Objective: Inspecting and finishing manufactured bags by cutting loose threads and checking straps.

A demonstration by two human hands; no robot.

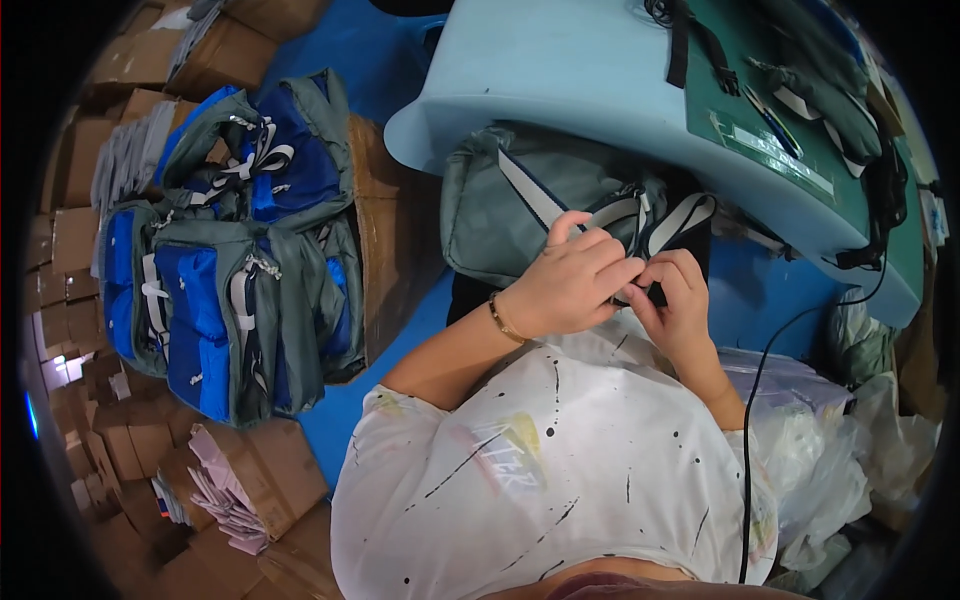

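A grey-green fabric bag (485, 215) rests at my lap, below the rounded edge of the pale blue table, with white-and-navy webbing straps (525, 185) looping over it. My left hand (570, 280) is closed on the webbing, one finger lifted beside the long strap. My right hand (670, 295) pinches the strap close against the left fingertips. The exact piece between the fingertips is mostly hidden.
Piled blue and grey-green bags (200, 320) fill a carton at left, with cardboard boxes (120, 440) around it. The pale blue table (550, 60) holds a green mat (720, 125), pens and straps. A cable runs down at right past plastic bags (820, 460).
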